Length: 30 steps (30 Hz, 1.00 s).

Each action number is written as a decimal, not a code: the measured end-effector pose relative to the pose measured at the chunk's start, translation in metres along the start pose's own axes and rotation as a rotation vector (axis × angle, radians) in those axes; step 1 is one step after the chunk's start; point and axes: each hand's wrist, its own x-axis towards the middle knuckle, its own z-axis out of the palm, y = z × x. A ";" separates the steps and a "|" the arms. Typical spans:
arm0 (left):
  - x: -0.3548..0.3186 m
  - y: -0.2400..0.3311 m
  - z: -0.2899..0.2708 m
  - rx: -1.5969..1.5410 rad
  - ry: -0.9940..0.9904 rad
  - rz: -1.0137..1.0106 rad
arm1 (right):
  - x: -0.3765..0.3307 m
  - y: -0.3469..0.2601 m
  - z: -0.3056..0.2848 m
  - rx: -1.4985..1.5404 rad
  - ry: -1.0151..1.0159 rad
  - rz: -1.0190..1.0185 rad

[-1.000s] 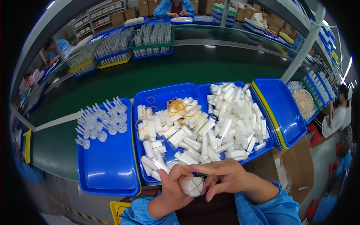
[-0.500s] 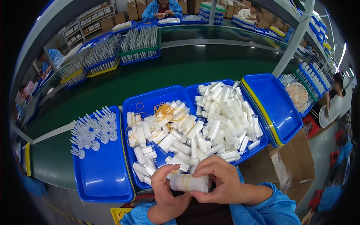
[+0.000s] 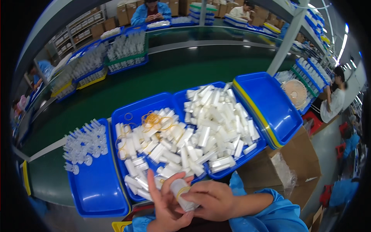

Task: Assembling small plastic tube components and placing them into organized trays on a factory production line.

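Both my hands meet at the lower edge, over the near rim of the middle blue tray (image 3: 131,112). My left hand (image 3: 164,207) cradles a white rolled packet (image 3: 181,191) from below, fingers spread upward. My right hand (image 3: 210,199) grips the same packet from the right, where a yellow rubber band (image 3: 181,190) circles it. Just beyond lie several white packets (image 3: 216,116) heaped in the middle and right trays, with loose yellow rubber bands (image 3: 154,120) on top of the pile.
A blue tray (image 3: 96,189) at left holds upright clear plastic pieces (image 3: 85,141). Stacked blue trays (image 3: 270,108) sit at right above a cardboard box (image 3: 297,162). A green conveyor (image 3: 162,73) runs behind. Other people sit far back and at right, by a small fan (image 3: 295,92).
The packet has turned from lying crosswise to standing more on end between my hands, and my left fingers have opened upward. The view has shifted slightly, so the trays sit further right.
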 end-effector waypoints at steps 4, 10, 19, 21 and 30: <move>-0.002 -0.014 0.002 -0.024 0.102 0.055 | -0.002 -0.001 -0.007 0.032 -0.067 0.013; 0.007 -0.023 0.006 0.019 -0.086 0.282 | 0.017 0.020 -0.058 -0.080 -0.078 0.055; -0.014 0.015 -0.030 0.333 0.165 0.546 | 0.095 0.226 -0.197 -0.783 0.306 0.444; -0.012 0.029 -0.044 0.486 0.280 0.676 | 0.091 0.261 -0.200 -0.772 0.257 0.500; -0.034 0.101 -0.174 1.650 0.278 0.300 | 0.092 0.305 -0.195 -0.655 0.202 0.554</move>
